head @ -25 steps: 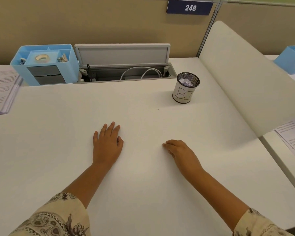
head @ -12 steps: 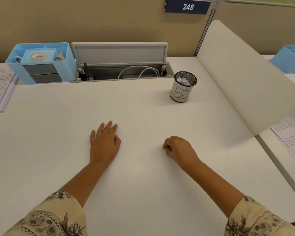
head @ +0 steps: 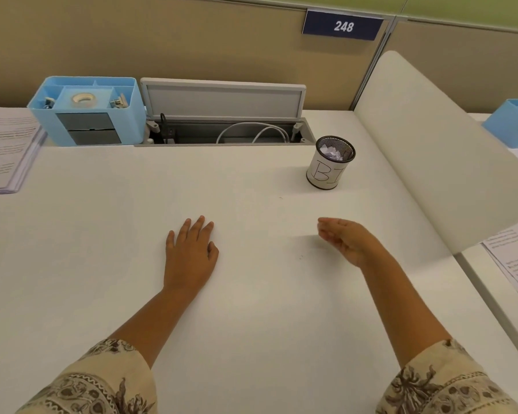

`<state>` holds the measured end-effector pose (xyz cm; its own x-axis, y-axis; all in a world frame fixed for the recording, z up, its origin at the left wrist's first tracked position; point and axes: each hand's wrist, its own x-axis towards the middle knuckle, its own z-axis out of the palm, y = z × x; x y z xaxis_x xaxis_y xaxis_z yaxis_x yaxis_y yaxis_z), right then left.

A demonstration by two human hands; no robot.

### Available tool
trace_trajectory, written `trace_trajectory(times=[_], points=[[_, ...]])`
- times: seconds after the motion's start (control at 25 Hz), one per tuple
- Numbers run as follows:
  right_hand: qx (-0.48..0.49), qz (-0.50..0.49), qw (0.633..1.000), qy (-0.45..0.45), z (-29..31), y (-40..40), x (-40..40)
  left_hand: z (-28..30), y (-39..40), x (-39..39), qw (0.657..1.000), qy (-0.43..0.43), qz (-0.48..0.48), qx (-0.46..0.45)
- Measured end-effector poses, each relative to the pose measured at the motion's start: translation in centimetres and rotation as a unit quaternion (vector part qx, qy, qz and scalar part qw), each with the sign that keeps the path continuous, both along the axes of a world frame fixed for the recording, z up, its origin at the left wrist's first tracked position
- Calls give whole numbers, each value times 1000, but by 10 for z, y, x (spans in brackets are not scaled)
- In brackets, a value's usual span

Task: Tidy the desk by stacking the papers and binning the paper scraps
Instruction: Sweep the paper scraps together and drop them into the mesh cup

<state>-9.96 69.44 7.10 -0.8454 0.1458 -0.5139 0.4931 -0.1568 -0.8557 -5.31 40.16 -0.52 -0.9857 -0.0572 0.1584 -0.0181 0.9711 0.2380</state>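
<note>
Nearest us, our left hand (head: 190, 255) lies flat on the white desktop (head: 251, 324), fingers straight and close together, holding nothing. Our right hand (head: 346, 239) hovers just above the desk, turned on its edge with fingers loosely curled; we see nothing in it, though the palm side is partly hidden.

We judge the task near its end: no loose scraps show on the desk between our hands, only 1 or 2 tiny specks near the right hand. The next move calls for a look over the surface, and perhaps squaring the papers.

Farther off to the right stands the small black mesh cup wrapped in white paper lettered "BI" (head: 329, 167); crumpled white paper scraps (head: 331, 153) sit inside it. At the far left edge the stack of printed white papers (head: 3, 150) lies beside the light-blue plastic desk organiser (head: 87, 115), whose top compartments hold a roll of clear tape (head: 83, 100) and metal clips (head: 118, 102). Behind, the grey cable tray (head: 222, 130) stands open with a white cable (head: 251, 131) inside.
</note>
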Motion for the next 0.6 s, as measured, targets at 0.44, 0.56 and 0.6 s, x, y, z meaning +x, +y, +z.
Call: trace_trajectory(times=[0.44, 0.56, 0.6], points=[[162, -56, 973, 153, 80, 20, -125, 0, -2, 1, 1000, -3, -6, -5], [345, -40, 928, 137, 72, 22, -154, 2, -1, 1, 1000, -1, -7, -2], [396, -29, 909, 124, 69, 22, -160, 2, -1, 0, 1000, -3, -7, -2]])
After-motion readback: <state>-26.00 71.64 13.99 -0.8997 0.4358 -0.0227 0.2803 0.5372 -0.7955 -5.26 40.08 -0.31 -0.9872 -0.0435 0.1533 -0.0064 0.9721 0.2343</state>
